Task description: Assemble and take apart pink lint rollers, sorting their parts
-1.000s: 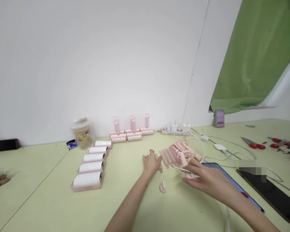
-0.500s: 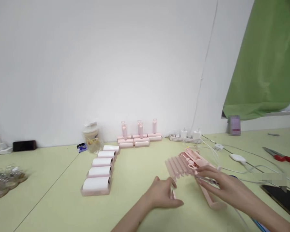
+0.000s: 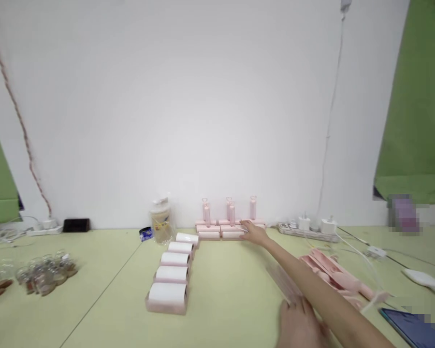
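Observation:
My right hand reaches to the back, at the right end of low pink boxes by the wall. Its fingers are bent around a thin, shiny thing too small to make out. Several slim clear-pink tubes with loop tops stand upright on these boxes. My left hand, smeared by motion, is low at the front, under my right forearm. It is at the near end of flat-lying translucent pink tubes; its fingers are not clear. Loose pink plastic parts lie right of my forearm.
A slanting row of white-topped pink boxes stands left of centre. Behind it are a wrapped tub and a blue packet. Small glass jars sit at left. A power strip, cables and a phone are at right.
My right hand has moved from the loose pink parts to the boxes by the wall. My left hand has shifted right to the flat-lying tubes. The camera view has turned left.

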Demonstrator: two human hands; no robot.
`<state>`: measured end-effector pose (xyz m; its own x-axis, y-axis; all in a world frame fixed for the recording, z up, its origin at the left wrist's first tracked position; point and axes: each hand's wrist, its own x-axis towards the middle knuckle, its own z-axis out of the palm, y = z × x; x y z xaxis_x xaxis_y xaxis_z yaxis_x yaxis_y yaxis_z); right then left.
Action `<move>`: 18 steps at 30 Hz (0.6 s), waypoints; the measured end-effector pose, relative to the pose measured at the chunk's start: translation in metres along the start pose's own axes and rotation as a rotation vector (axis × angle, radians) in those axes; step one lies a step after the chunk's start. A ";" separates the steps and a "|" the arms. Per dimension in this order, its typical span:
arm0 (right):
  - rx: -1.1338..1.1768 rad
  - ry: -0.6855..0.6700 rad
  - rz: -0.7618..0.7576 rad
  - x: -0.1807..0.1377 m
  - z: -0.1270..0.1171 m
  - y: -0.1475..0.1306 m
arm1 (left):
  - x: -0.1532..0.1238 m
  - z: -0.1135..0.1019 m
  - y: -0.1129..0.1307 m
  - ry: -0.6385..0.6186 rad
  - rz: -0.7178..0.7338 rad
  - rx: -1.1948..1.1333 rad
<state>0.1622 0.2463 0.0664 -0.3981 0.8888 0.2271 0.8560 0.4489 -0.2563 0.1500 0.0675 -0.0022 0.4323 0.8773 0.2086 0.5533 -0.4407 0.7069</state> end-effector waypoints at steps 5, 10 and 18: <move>-0.096 -0.083 -0.021 0.009 0.009 -0.001 | -0.041 -0.046 -0.020 0.074 -0.216 0.025; -0.103 -0.204 -0.117 -0.023 -0.004 -0.007 | -0.081 -0.094 -0.055 0.349 -0.241 -0.078; 0.110 -0.172 -0.176 -0.164 -0.014 -0.047 | -0.092 -0.102 -0.080 0.235 -0.253 -0.299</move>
<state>0.1917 0.0785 0.0545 -0.5957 0.7947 0.1170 0.7314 0.5968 -0.3298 -0.0067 0.0415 -0.0084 0.1175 0.9848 0.1276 0.3763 -0.1631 0.9120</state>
